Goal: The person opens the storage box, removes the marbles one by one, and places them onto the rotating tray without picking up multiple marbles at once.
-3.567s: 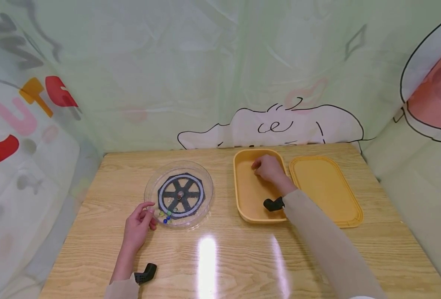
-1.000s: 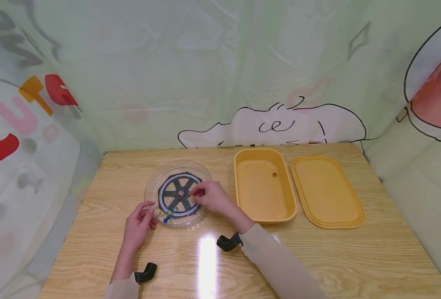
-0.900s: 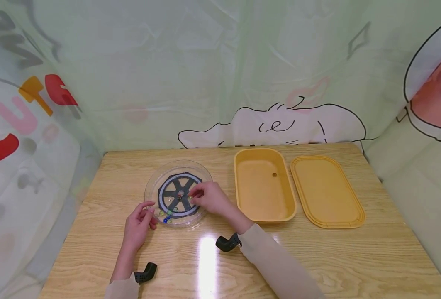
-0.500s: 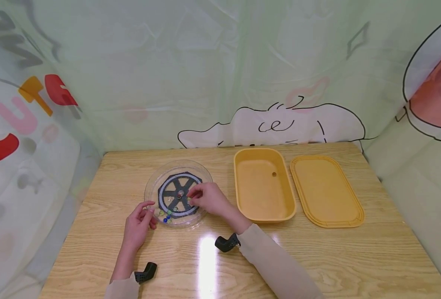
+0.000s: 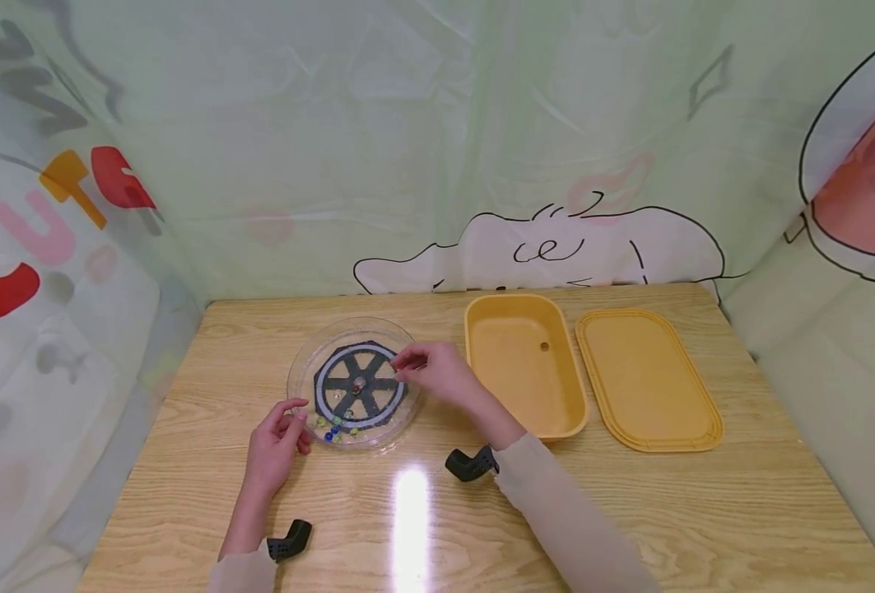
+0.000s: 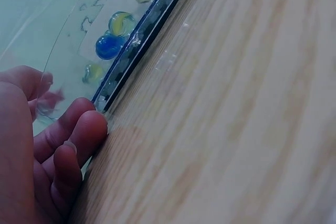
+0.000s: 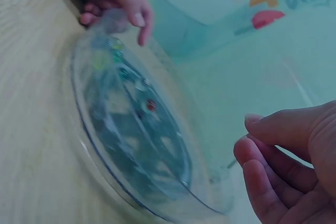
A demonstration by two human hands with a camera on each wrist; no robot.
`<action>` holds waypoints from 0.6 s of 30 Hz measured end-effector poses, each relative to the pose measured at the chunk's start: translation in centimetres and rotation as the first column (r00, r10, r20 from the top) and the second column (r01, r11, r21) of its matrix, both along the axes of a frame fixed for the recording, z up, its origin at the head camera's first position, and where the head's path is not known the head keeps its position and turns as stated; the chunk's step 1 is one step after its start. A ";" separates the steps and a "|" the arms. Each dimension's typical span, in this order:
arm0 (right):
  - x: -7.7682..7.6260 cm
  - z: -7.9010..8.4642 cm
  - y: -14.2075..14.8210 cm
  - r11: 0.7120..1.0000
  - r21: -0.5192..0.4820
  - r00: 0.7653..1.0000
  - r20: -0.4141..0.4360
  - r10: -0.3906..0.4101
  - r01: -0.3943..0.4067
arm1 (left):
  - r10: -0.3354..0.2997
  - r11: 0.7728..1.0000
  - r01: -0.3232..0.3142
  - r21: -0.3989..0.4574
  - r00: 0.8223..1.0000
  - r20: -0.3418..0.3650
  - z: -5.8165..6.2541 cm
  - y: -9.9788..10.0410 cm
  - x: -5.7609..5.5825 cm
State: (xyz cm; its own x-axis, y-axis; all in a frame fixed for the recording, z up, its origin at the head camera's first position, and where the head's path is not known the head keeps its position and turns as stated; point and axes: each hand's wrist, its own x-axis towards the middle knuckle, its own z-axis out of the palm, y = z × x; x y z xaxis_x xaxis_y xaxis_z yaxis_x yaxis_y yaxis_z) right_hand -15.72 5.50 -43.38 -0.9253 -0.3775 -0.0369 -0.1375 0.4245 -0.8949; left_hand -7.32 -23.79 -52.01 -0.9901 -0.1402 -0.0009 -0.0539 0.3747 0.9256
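Observation:
A round clear dish [image 5: 300,362] lies on the table, with a black six-spoked wheel shape [image 5: 339,385] seen through it. Several glass marbles [image 5: 329,436], blue, green and yellow, are gathered at its near left side. A reddish one [image 7: 151,105] sits near the middle. My left hand [image 5: 272,449] holds the dish by its left rim, thumb and fingers on either side of the wall. Above the dish's right edge hovers my right hand [image 5: 439,372], thumb and fingertips close together but loose. Nothing shows between them in the right wrist view.
Right of the dish stands a yellow-orange plastic container [image 5: 518,371] with a small dark round thing [image 5: 544,347] on its floor. Its flat lid [image 5: 648,383] lies beside it. A printed cloth [image 5: 318,165] hangs behind the table [image 5: 378,527].
My right hand went from the container to over the dish, then let go of a marble and drew up and right. A yellowish marble now lies near the dish's front. My left hand stays put.

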 end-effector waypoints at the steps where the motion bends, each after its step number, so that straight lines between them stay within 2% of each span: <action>1: -0.2 0.3 0.5 1.000 0.001 1.000 0.001 -0.016 0.016 | 0.000 1.000 0.000 0.000 1.000 0.002 0.0 0.0 0.0; 10: -2.1 1.7 5.6 0.989 0.045 0.990 -0.046 -0.136 0.138 | -0.001 1.000 0.001 0.000 1.000 -0.008 0.3 0.1 0.0; 18: -3.8 1.2 10.4 0.971 0.144 0.978 -0.111 -0.175 0.190 | 0.005 1.000 -0.005 0.008 1.000 0.003 0.3 0.1 0.1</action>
